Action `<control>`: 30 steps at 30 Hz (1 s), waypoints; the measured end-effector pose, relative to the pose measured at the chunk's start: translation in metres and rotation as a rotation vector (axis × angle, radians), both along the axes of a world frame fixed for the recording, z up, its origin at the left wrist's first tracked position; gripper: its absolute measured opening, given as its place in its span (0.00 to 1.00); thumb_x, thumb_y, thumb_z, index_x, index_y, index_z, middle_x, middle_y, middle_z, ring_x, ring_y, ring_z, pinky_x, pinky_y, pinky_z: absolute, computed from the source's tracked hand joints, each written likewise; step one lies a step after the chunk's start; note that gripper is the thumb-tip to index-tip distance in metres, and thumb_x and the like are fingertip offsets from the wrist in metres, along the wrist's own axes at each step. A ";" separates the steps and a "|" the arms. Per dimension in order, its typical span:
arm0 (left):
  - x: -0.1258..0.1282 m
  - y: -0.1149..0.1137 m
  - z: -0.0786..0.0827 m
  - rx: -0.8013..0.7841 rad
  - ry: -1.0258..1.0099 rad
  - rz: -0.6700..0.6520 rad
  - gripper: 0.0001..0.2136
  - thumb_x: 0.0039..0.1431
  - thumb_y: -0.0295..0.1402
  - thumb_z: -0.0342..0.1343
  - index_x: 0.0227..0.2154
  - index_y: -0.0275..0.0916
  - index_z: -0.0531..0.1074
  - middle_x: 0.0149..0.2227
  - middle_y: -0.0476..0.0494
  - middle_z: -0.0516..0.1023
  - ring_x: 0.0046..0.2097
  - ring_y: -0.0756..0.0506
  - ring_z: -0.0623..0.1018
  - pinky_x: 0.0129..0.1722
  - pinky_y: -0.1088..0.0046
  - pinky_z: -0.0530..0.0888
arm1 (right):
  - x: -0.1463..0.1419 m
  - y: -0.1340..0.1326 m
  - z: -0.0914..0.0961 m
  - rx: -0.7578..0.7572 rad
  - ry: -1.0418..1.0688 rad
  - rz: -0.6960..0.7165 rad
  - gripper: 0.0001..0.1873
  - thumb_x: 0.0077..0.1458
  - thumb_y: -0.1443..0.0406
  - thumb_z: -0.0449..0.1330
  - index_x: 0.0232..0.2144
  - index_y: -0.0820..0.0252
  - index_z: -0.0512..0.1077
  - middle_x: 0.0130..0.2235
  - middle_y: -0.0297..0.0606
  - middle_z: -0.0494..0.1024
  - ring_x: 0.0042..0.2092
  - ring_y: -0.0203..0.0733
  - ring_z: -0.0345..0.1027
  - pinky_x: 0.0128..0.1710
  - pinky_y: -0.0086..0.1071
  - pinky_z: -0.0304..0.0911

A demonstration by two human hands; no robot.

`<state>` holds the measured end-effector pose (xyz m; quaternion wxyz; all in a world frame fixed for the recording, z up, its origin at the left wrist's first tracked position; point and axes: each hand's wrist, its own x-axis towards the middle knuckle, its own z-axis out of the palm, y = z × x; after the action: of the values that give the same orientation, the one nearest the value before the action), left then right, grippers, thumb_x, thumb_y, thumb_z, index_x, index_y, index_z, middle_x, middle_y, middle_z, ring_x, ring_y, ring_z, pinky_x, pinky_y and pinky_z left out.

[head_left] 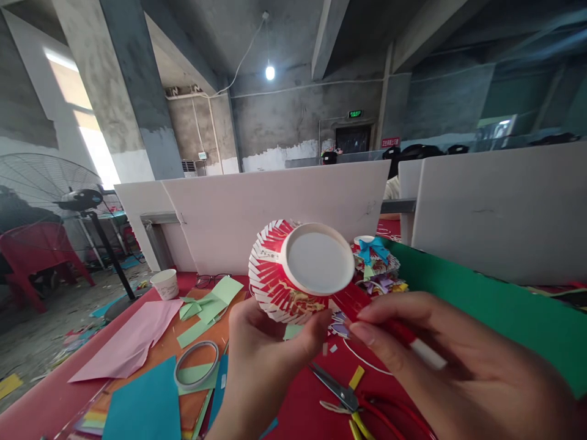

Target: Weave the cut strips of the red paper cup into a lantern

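Note:
A red-and-white paper cup (318,260), its side cut into strips that fan out and fold over each other, is held tilted with its round white base toward me. My left hand (270,354) is closed around the fringed edge from below, thumb in front. In my right hand (440,360), a red strip (351,301) with a white end is pinched between thumb and fingers; it runs from the cup's lower right. Below the hands, scissors (343,391) with red and yellow handles lie on the red table, blades partly apart.
Left on the table are a white paper cup (165,285), pink paper (131,339), blue paper (142,400), green paper pieces (215,305) and a tape roll (215,353). Finished-looking paper crafts (376,256) stand behind my hands. White boards (275,208) border the table; a fan (82,198) stands left.

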<state>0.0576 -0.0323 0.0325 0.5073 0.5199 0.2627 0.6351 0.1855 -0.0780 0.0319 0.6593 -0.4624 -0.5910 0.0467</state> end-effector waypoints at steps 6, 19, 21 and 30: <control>0.007 -0.011 0.005 -0.225 -0.219 -0.376 0.04 0.49 0.24 0.64 0.26 0.38 0.82 0.31 0.44 0.85 0.38 0.43 0.82 0.43 0.68 0.76 | 0.007 0.001 -0.001 0.066 -0.256 -0.045 0.09 0.53 0.71 0.60 0.30 0.48 0.70 0.29 0.20 0.79 0.27 0.30 0.73 0.31 0.18 0.68; 0.011 -0.017 -0.001 -0.093 -0.204 -0.236 0.06 0.51 0.26 0.64 0.30 0.43 0.83 0.31 0.47 0.85 0.37 0.43 0.82 0.41 0.68 0.77 | 0.004 -0.005 -0.003 0.154 -0.373 -0.052 0.10 0.54 0.72 0.59 0.34 0.50 0.68 0.32 0.26 0.79 0.33 0.34 0.74 0.35 0.22 0.69; 0.011 -0.017 0.002 -0.058 -0.183 -0.195 0.06 0.51 0.25 0.64 0.29 0.43 0.83 0.31 0.47 0.85 0.39 0.42 0.82 0.42 0.68 0.77 | -0.001 -0.003 -0.001 0.115 -0.271 -0.036 0.07 0.55 0.70 0.59 0.32 0.50 0.69 0.30 0.26 0.78 0.29 0.34 0.73 0.28 0.23 0.69; 0.002 -0.012 0.002 0.001 -0.041 -0.102 0.06 0.43 0.25 0.68 0.25 0.42 0.82 0.31 0.47 0.85 0.39 0.42 0.82 0.44 0.67 0.78 | -0.006 -0.001 0.000 0.014 0.054 0.081 0.07 0.53 0.68 0.61 0.30 0.47 0.69 0.29 0.21 0.80 0.29 0.29 0.76 0.26 0.12 0.70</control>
<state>0.0601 -0.0447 0.0343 0.5441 0.5197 0.2250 0.6191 0.1792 -0.0785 0.0317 0.6760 -0.4320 -0.5915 0.0815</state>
